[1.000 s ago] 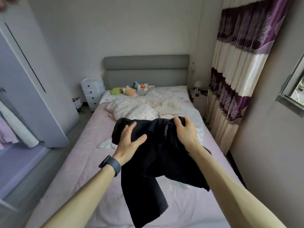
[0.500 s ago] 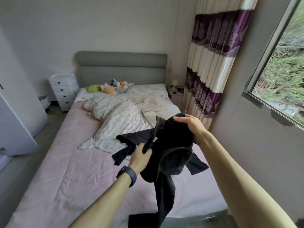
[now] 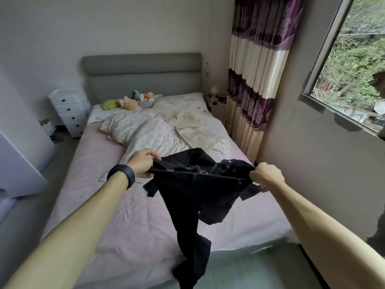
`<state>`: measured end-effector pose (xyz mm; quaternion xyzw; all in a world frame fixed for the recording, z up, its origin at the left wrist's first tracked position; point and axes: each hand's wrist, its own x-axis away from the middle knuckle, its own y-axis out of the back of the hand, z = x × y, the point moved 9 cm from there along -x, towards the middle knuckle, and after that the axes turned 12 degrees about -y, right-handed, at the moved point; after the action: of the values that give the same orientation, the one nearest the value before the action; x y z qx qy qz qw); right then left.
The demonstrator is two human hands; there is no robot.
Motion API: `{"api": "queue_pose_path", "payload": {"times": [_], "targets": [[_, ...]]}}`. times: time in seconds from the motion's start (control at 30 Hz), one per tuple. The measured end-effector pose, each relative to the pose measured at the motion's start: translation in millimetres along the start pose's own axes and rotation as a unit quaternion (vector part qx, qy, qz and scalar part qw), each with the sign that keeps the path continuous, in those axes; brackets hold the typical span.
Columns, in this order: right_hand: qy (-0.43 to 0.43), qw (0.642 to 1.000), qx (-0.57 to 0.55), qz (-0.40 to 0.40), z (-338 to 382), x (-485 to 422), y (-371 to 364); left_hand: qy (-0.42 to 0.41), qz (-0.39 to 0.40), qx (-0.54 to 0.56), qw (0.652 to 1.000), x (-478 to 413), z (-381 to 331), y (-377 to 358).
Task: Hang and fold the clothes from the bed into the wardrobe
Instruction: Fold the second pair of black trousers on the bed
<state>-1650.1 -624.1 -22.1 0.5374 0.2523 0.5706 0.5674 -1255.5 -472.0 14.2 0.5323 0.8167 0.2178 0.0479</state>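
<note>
A pair of black trousers hangs in the air over the foot of the bed, held stretched by its waistband. My left hand grips the left end of the waistband and my right hand grips the right end in a fist. The trouser legs dangle down past the bed's front edge. A white wardrobe door shows at the left edge; the wardrobe's inside is out of view.
A crumpled floral duvet and several soft toys lie at the head of the bed. A white drawer unit stands left of it. A purple and cream curtain and a window are on the right.
The bunched trousers have been pulled out flat: my hands moved apart to the two ends of the waistband. The camera turned further right, away from the wardrobe.
</note>
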Motion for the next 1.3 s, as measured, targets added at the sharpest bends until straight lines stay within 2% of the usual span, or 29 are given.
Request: {"api": "queue_pose_path", "payload": {"times": [0.07, 0.13, 0.2, 0.27, 0.3, 0.37, 0.43, 0.5, 0.57, 0.6, 0.67, 0.73, 0.83, 0.9, 0.97, 1.03, 1.1, 1.13, 1.23, 1.3], "targets": [[-0.047, 0.989, -0.087, 0.108, 5, -2, -4, -0.001, -0.003, -0.028, 1.000, 5, -1, 24], [-0.062, 0.950, -0.250, 0.177, 27, -3, -3, -0.005, -0.003, -0.031, 0.999, 7, -6, 39], [-0.053, 0.904, -0.386, 0.178, 54, 0, 0, -0.013, -0.016, 0.017, 1.000, 9, -13, 51], [-0.043, 0.865, -0.465, 0.182, 78, 10, -4, -0.016, -0.047, 0.093, 0.994, 10, -19, 64], [-0.039, 0.858, -0.476, 0.188, 87, 15, -9, -0.018, -0.053, 0.124, 0.991, 11, -21, 66], [-0.009, 0.883, -0.440, 0.166, 104, 23, -10, -0.027, -0.038, 0.156, 0.987, 16, -27, 70], [0.035, 0.912, -0.397, 0.095, 114, 28, 3, -0.041, 0.004, 0.151, 0.988, 24, -27, 72], [0.044, 0.912, -0.406, 0.034, 115, 30, 23, -0.053, 0.053, 0.147, 0.986, 33, -22, 74], [0.057, 0.908, -0.415, -0.002, 117, 34, 41, -0.068, 0.082, 0.113, 0.988, 43, -15, 74], [0.073, 0.914, -0.400, -0.012, 121, 36, 48, -0.089, 0.077, 0.052, 0.992, 46, -14, 74], [0.115, 0.933, -0.340, 0.010, 137, 45, 50, -0.138, 0.018, -0.099, 0.985, 48, -18, 81], [0.127, 0.936, -0.324, 0.058, 145, 50, 41, -0.164, -0.077, -0.187, 0.966, 48, -23, 97], [0.120, 0.884, -0.417, 0.175, 147, 57, 20, -0.166, -0.168, -0.221, 0.946, 51, -29, 115], [0.169, 0.895, -0.365, 0.193, 147, 64, 10, -0.174, -0.185, -0.188, 0.949, 51, -36, 119], [0.234, 0.943, -0.207, 0.112, 150, 79, 7, -0.178, -0.213, -0.180, 0.944, 53, -47, 123], [0.292, 0.949, -0.119, -0.003, 157, 96, 11, -0.174, -0.225, -0.217, 0.934, 56, -57, 124], [0.311, 0.937, -0.106, -0.116, 159, 110, 31, -0.167, -0.212, -0.250, 0.930, 58, -58, 125], [0.303, 0.936, -0.109, -0.144, 158, 114, 40, -0.152, -0.193, -0.238, 0.940, 58, -53, 125], [0.268, 0.942, -0.125, -0.159, 158, 122, 66, -0.094, -0.128, -0.151, 0.976, 60, -34, 123], [0.274, 0.932, -0.159, -0.176, 162, 132, 91, -0.097, -0.105, -0.041, 0.989, 64, -28, 120]]}}
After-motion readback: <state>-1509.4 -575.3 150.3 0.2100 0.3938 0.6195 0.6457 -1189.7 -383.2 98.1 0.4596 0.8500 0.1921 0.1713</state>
